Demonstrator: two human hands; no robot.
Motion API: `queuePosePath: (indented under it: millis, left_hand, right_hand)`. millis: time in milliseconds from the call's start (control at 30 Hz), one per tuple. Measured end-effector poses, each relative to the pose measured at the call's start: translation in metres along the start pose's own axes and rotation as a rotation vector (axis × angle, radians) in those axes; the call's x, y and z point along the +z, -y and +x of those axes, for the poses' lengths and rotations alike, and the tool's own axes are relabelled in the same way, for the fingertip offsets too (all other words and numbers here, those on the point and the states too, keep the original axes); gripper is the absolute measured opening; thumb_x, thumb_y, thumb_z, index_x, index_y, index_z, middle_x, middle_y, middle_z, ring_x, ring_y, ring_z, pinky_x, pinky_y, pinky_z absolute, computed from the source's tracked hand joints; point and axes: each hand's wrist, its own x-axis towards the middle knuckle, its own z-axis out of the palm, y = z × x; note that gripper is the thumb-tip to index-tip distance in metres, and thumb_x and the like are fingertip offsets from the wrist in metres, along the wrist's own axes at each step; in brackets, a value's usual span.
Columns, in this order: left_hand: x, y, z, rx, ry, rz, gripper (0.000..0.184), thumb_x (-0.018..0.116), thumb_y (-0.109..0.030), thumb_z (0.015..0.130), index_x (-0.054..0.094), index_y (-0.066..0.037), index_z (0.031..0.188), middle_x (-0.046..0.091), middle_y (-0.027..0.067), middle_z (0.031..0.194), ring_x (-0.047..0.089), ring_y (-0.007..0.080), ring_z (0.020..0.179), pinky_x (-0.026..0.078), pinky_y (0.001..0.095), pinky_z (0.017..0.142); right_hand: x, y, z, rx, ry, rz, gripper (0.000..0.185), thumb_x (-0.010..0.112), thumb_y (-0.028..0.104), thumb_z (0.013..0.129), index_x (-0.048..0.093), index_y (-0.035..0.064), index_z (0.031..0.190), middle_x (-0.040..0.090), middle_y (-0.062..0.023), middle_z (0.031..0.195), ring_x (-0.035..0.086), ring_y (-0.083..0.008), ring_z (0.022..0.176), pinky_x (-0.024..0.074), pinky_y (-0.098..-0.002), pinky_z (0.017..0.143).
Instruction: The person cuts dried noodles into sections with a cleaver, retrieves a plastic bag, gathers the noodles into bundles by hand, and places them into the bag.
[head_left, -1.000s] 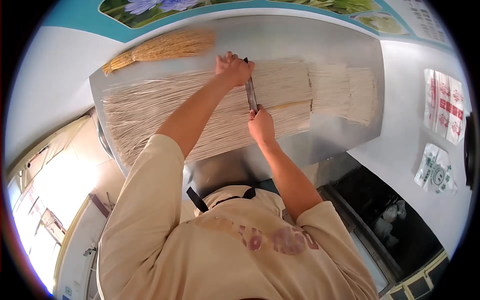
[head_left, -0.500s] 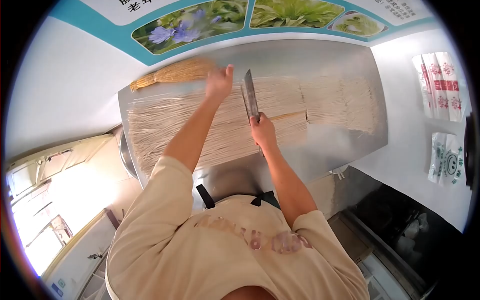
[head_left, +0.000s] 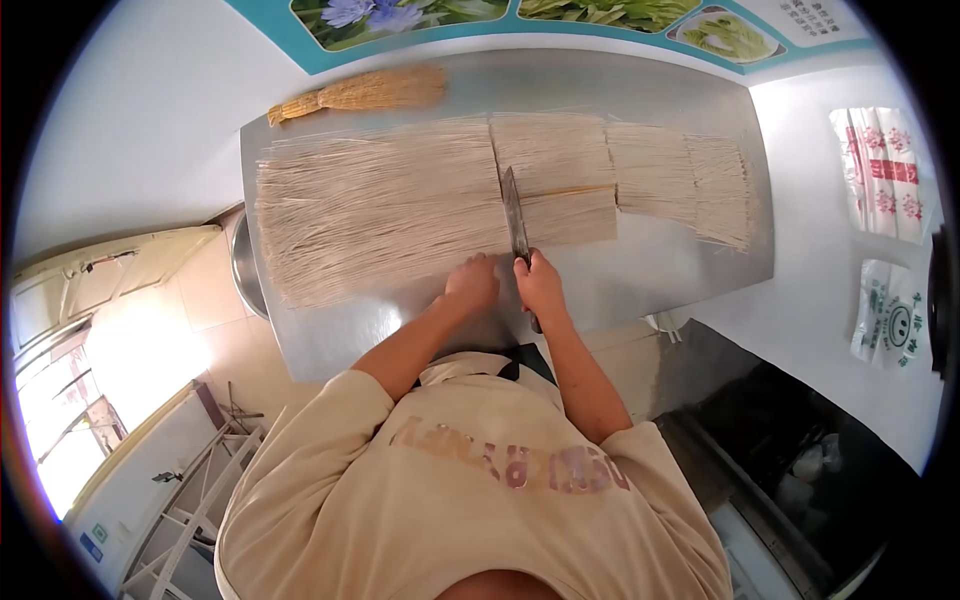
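Long thin pale strands, like dried noodles, lie in a wide layer on the metal tabletop, with dark cross lines dividing them into sections. In my right hand is the handle of a long-bladed knife. Its blade points away from me, over the strands just right of a dividing line. My left hand rests at the near edge of the strands, left of the knife, fingers slightly bent and nothing visible in them. A thin yellowish stick lies across the strands right of the blade.
A straw hand brush lies at the table's far left. A poster covers the wall behind. Packs of plastic bags hang on the right. A round metal rim shows beside the table's left end. Below right is a dark counter.
My left hand has come from the far edge of the strands to the near edge. My right hand and the knife have moved nearer to me. The view has tilted down.
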Motion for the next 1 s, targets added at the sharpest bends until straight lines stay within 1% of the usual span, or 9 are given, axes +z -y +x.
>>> queuePosePath:
  millis: [67,200,300,367,433,500,667,900,1000]
  left_hand:
    - [-0.005,0.003,0.012,0.029,-0.170,0.038,0.046,0.057,-0.019,0.090,0.055,-0.008,0.135,0.058,0.0187,0.131,0.061,0.0377,0.118,0.051,0.0504,0.098]
    - [-0.019,0.003,0.022,0.039,-0.187,0.083,0.043,0.057,-0.018,0.090,0.058,-0.004,0.131,0.061,0.0193,0.126,0.061,0.0375,0.117,0.051,0.0500,0.098]
    - [-0.028,0.013,0.047,0.027,-0.081,0.073,0.042,0.058,-0.023,0.090,0.060,-0.001,0.126,0.067,0.0188,0.114,0.068,0.0347,0.104,0.053,0.0482,0.095]
    - [-0.041,0.023,0.089,0.221,-0.025,0.167,0.038,0.055,-0.030,0.094,0.066,0.000,0.115,0.070,0.0187,0.112,0.070,0.0340,0.104,0.056,0.0463,0.090]
    - [-0.125,-0.042,0.080,-0.314,0.181,-0.505,0.037,0.051,-0.030,0.099,0.068,0.000,0.113,0.071,0.0196,0.112,0.072,0.0329,0.099,0.058,0.0471,0.084]
    - [-0.137,-0.050,0.108,-0.202,0.150,-0.181,0.051,0.038,-0.041,0.103,0.066,0.001,0.103,0.073,0.0186,0.098,0.073,0.0283,0.072,0.057,0.0469,0.071]
    - [-0.104,-0.031,0.141,0.071,-0.021,0.150,0.046,0.036,-0.035,0.103,0.070,-0.005,0.105,0.073,0.0175,0.109,0.072,0.0363,0.089,0.056,0.0485,0.085]
    - [-0.107,-0.040,0.127,-0.052,-0.042,0.029,0.055,0.033,-0.038,0.105,0.072,0.000,0.101,0.070,0.0269,0.107,0.067,0.0461,0.101,0.053,0.0523,0.091]
    - [-0.112,-0.042,0.121,0.058,-0.036,0.078,0.061,0.031,-0.042,0.105,0.072,0.003,0.098,0.069,0.0303,0.105,0.067,0.0462,0.102,0.053,0.0531,0.092]
  right_hand:
    - [0.001,0.000,-0.005,0.018,0.007,0.001,0.033,0.050,0.026,0.099,0.057,-0.0025,0.112,0.067,-0.0239,0.073,0.064,-0.0361,0.049,0.0538,-0.0474,0.056]
    - [0.013,-0.015,-0.002,-0.015,-0.021,-0.073,0.029,0.049,0.023,0.099,0.057,-0.0021,0.111,0.067,-0.0238,0.074,0.064,-0.0354,0.049,0.0538,-0.0469,0.054]
    - [0.015,-0.015,0.000,0.024,-0.014,-0.102,0.027,0.050,0.021,0.098,0.056,-0.0026,0.109,0.068,-0.0239,0.076,0.063,-0.0357,0.048,0.0539,-0.0471,0.053]
    - [0.013,-0.002,-0.003,0.082,0.007,-0.104,0.026,0.050,0.020,0.098,0.056,-0.0032,0.108,0.068,-0.0242,0.077,0.063,-0.0362,0.048,0.0539,-0.0473,0.053]
    - [0.013,0.006,-0.001,0.150,0.022,-0.147,0.025,0.051,0.018,0.097,0.057,-0.0038,0.107,0.069,-0.0262,0.081,0.068,-0.0412,0.062,0.0555,-0.0505,0.062]
    - [0.026,-0.018,0.012,0.089,-0.028,-0.203,0.024,0.051,0.018,0.097,0.058,-0.0036,0.106,0.069,-0.0273,0.083,0.068,-0.0437,0.070,0.0553,-0.0516,0.068]
    - [0.031,-0.023,0.020,0.051,-0.062,-0.209,0.023,0.052,0.017,0.096,0.060,-0.0030,0.105,0.069,-0.0297,0.089,0.066,-0.0483,0.090,0.0536,-0.0539,0.080]
    - [0.051,-0.036,0.024,0.002,-0.150,-0.218,0.019,0.052,0.016,0.097,0.060,0.0015,0.105,0.068,-0.0277,0.087,0.066,-0.0484,0.085,0.0522,-0.0552,0.075]
    - [0.052,-0.040,0.022,-0.024,-0.169,-0.187,0.018,0.052,0.017,0.098,0.059,0.0019,0.104,0.068,-0.0276,0.086,0.065,-0.0487,0.084,0.0517,-0.0559,0.074]
